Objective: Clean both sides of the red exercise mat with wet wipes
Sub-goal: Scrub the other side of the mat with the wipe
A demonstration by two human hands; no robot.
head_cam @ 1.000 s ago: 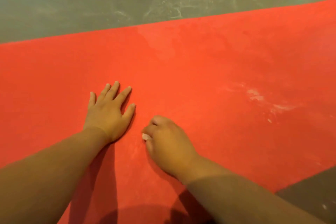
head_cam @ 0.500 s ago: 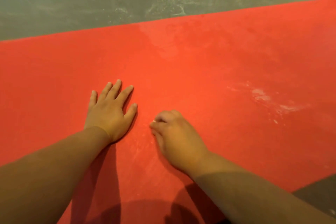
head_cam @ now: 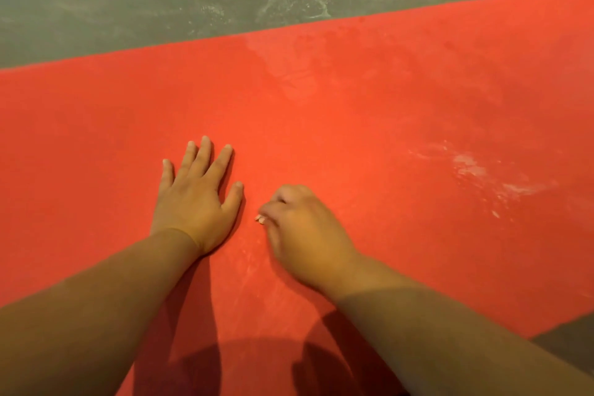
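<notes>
The red mat [head_cam: 369, 125] lies flat on the grey floor [head_cam: 128, 0] and fills most of the view, its far edge running slantwise from lower left to upper right. A corner of floor also shows past the mat's near edge at the lower right. The mat's surface is uneven in tone: a pale, dull patch sits near the far edge at about the middle, and whitish smears [head_cam: 475, 173] lie to the right, well apart from both hands. Faint pale streaks run along the mat between the two forearms.

The right hand [head_cam: 305, 231] rests on the mat with its fingers curled under in a clenched grip. A small bit of white, the wipe [head_cam: 259, 219], peeks out at the thumb side of the fist and is pressed against the mat; most of it is hidden under the hand.

The left hand [head_cam: 196, 199] lies just beside it to the left, palm down on the mat, its grip released and fingers spread flat, holding nothing. The thumb points toward the right hand, the two hands close but not touching.

Both bare forearms reach in from the bottom of the view, and dark shadows fall on the mat beneath them.
</notes>
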